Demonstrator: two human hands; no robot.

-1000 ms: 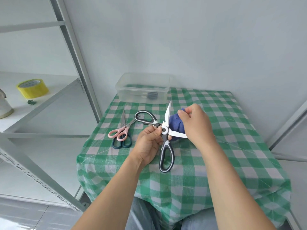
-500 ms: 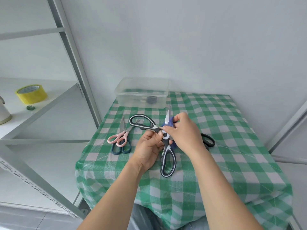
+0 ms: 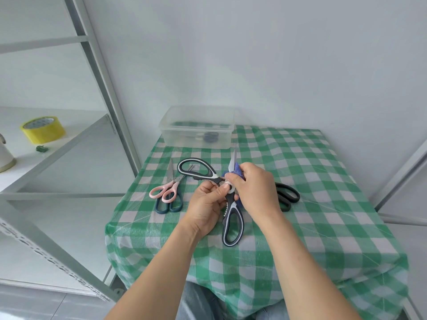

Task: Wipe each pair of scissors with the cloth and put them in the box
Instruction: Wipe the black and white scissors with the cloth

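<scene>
Head view: since a second ago the right hand (image 3: 254, 188) has carried the cloth (image 3: 238, 173) from the sideways blade to the upright one, which it now pinches through the cloth. At centre frame, above the desk (image 3: 300, 181), the left hand (image 3: 205, 204) grips the open kitchen scissors (image 3: 230, 204) at the pivot. They look stiff, fairly heavy and sharp-edged, so the handles are the safest hold.

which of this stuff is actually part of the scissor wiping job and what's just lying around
Part of the job: black-and-white scissors in the left hand; blue cloth in the right hand; pink scissors; teal scissors; black scissors; clear box.

Lying about: yellow tape roll, small green item, white object on the shelf.
</scene>
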